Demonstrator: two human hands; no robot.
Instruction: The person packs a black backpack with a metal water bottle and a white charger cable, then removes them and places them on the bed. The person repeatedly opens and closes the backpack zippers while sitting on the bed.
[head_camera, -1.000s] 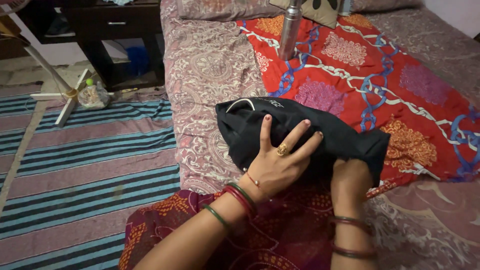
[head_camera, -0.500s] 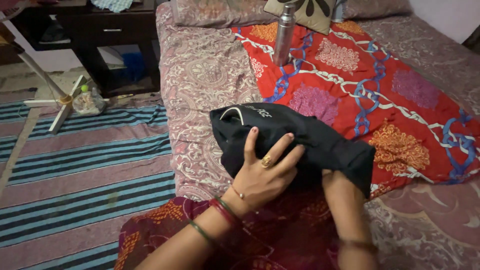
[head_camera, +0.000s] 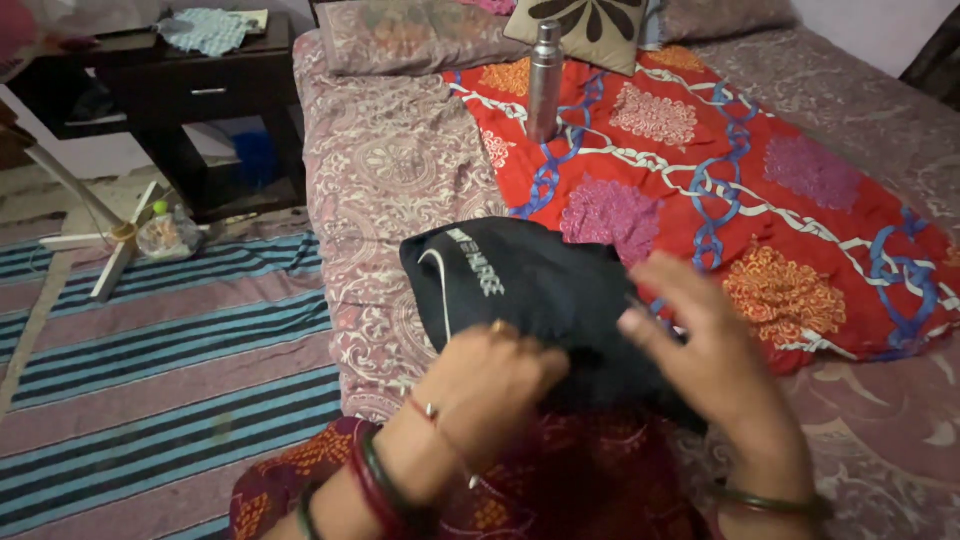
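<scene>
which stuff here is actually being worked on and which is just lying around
In hand:
black garment
left hand, gripping it
right hand, on it

Lying about:
steel bottle
red patterned bedspread
cushion
striped rug
dark side table

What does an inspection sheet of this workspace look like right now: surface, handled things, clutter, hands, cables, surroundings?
Surface: bed with paisley sheet, red patterned cloth spread over it.
Handled things: black garment, bunched at the bed's near edge.
Clutter: steel bottle upright on the red cloth; cushion behind it.
Hands: left hand gripping the garment; right hand over it, blurred.
Cables: nothing seen.
Surroundings: striped rug, dark side table.
</scene>
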